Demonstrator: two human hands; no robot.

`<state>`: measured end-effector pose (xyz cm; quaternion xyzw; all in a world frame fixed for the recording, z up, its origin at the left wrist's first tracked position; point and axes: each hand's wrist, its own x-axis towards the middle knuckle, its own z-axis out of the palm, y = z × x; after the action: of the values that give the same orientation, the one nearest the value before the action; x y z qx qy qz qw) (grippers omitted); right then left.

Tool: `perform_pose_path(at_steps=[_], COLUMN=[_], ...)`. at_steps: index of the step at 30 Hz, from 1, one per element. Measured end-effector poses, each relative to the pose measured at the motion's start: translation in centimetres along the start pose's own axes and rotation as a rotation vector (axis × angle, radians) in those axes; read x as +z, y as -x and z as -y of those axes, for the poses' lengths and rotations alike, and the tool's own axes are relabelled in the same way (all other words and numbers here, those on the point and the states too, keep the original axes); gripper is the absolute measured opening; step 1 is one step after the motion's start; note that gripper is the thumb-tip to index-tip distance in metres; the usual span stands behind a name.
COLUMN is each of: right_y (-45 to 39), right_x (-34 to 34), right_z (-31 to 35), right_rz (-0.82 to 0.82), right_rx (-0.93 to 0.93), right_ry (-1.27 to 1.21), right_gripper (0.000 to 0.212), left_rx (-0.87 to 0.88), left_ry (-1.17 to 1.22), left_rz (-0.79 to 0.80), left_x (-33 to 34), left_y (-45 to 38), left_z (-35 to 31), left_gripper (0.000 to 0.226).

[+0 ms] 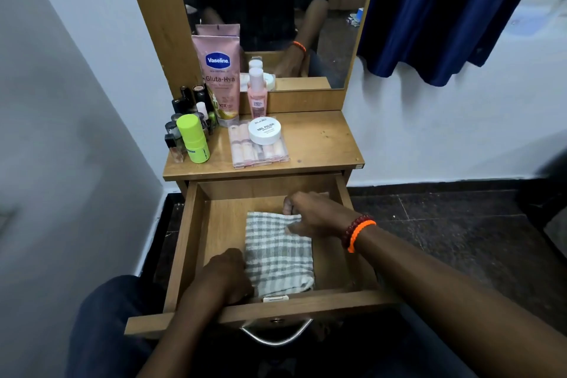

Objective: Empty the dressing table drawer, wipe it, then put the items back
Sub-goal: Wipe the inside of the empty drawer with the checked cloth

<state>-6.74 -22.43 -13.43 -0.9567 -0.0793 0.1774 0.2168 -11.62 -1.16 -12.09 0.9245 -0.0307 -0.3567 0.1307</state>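
The wooden drawer is pulled out and holds only a grey-and-white checked cloth lying flat on its floor. My right hand pinches the cloth's far edge. My left hand grips the cloth's near left edge, by the drawer front. On the tabletop stand a pink Vaseline tube, a pink bottle, a green bottle, several small dark bottles, and a white nail polish jar on a clear pack of pink items.
A mirror rises behind the tabletop. A white wall stands close on the left. A dark blue curtain hangs at the right. The drawer has a metal handle at its front. Dark floor lies to the right.
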Motion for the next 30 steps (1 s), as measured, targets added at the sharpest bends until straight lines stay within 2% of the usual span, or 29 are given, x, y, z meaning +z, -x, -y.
perform_pose_path(at_steps=[2,4,7,11,16,22,25,30], right_y=[0.6,1.5,3.3,5.4,5.0,-0.2,-3.1,-6.8], right_x=[-1.0,-2.7,-6.3,-12.4,-18.2,-19.7,-19.5,-18.3], right_z=[-0.6,-1.1,-1.0,-0.9,-2.6,-6.9,-8.7,-10.2], right_rz=[-0.024,-0.064,-0.114,-0.177,-0.308,-0.520,-0.596,-0.651], right_rx=[-0.021,-0.071,-0.122,-0.144,-0.114,0.048,0.143,0.265], right_ry=[-0.108,-0.186,-0.261,-0.376,-0.504,-0.702,-0.808,-0.892], right_gripper=[0.022,0.019,0.019,0.022,0.026,0.033,0.042,0.045], left_rx=[0.053,0.109,0.219,0.405,0.532,0.467,0.439,0.369], left_ry=[0.060,0.216,0.441,0.698,0.907,1.101,1.076,0.993], left_rz=[-0.010,-0.024,-0.066,-0.083,-0.135,-0.238,-0.339,-0.505], left_x=[-0.2,-0.4,-1.1,-2.7,-5.1,-6.5,-7.2,-7.9], left_y=[0.1,0.0,0.0,1.5,1.9,-0.8,-2.8,-5.6], left_z=[0.4,0.8,0.8,-1.7,-6.2,-11.8,-13.6,-14.6], left_gripper=[0.049,0.050,0.028,0.034,0.019,0.014,0.019,0.029])
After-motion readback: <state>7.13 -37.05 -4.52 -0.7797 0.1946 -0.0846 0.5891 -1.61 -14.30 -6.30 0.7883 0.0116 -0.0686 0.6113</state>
